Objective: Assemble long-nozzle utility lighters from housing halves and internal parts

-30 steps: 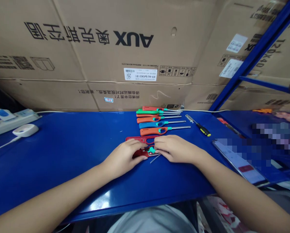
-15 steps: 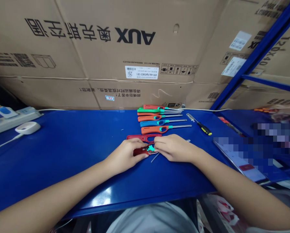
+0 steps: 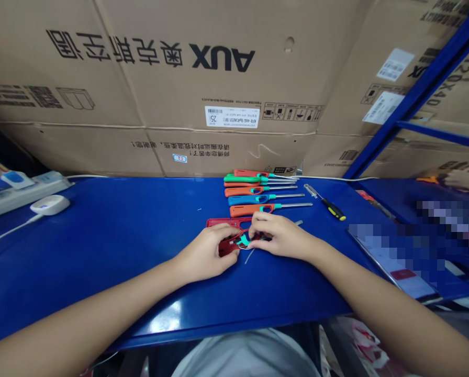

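My left hand (image 3: 207, 252) grips a red lighter shell half (image 3: 225, 247) between thumb and fingers, its hollow side up. In that shell sits a teal trigger piece (image 3: 243, 240) with thin pale tubing or wire beside it. My right hand (image 3: 282, 235) pinches at the trigger piece from the right; its fingertips partly hide the contact. Just behind lies the other red shell half (image 3: 218, 222), flat on the table. A thin clear tube (image 3: 249, 256) sticks out below the right fingers. The tip of a metal rod (image 3: 299, 223) shows beyond the right hand.
Behind my hands lie several stick lighters, among them an orange lighter (image 3: 240, 211) and a blue lighter (image 3: 242, 200). To their right is a screwdriver (image 3: 334, 209). A phone-like device (image 3: 407, 280), a power strip (image 3: 42, 184), a white charger (image 3: 51, 204) and another person's hand (image 3: 468, 180) flank them.
My right hand's fingers have shifted and opened slightly around the teal trigger piece, showing more of it. My left hand still holds the red shell half. The view has shifted slightly.
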`<control>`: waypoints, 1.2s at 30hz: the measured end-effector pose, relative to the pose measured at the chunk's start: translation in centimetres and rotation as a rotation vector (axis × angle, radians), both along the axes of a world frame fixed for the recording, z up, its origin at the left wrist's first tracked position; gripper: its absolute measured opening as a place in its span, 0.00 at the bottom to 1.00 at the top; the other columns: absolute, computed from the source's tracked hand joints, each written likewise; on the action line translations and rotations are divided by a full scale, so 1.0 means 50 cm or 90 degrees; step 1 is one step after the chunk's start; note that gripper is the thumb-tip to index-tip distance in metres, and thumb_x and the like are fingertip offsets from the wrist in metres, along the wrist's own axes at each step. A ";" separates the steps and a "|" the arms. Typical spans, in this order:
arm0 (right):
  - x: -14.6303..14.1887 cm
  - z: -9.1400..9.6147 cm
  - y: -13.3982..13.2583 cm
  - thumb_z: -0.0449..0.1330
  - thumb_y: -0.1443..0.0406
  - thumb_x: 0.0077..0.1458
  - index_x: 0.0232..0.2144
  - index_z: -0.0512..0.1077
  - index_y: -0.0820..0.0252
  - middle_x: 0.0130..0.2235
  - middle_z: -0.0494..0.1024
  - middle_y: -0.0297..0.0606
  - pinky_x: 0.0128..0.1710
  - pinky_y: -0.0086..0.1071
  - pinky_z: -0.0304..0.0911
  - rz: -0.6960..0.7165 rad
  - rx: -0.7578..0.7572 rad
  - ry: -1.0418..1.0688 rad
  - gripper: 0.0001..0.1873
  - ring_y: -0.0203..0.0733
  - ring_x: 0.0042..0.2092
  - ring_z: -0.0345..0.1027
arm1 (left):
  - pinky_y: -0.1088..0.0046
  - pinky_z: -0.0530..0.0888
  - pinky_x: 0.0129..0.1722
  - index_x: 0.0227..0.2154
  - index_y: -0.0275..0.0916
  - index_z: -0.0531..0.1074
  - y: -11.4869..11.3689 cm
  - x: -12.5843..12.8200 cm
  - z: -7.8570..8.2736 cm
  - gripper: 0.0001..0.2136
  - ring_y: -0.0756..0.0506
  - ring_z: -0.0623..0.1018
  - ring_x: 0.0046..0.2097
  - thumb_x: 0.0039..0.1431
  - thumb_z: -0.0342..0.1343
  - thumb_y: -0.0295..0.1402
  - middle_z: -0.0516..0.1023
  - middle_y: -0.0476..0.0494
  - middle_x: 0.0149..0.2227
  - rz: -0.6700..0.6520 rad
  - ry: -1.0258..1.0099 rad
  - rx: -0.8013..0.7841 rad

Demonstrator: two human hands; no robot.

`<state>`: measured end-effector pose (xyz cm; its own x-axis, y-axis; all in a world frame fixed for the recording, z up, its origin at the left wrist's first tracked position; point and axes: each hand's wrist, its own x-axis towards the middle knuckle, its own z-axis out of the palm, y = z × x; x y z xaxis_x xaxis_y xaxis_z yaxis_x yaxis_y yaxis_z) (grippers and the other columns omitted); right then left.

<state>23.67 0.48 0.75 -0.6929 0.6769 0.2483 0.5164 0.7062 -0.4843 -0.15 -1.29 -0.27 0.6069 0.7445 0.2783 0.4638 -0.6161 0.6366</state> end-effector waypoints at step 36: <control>0.172 0.027 0.116 0.55 0.66 0.63 0.47 0.77 0.60 0.48 0.77 0.46 0.51 0.37 0.63 -0.630 0.095 -0.152 0.14 0.49 0.51 0.69 | 0.55 0.74 0.54 0.58 0.41 0.71 0.000 -0.016 0.026 0.18 0.38 0.75 0.52 0.68 0.51 0.37 0.77 0.37 0.53 -0.006 0.204 0.201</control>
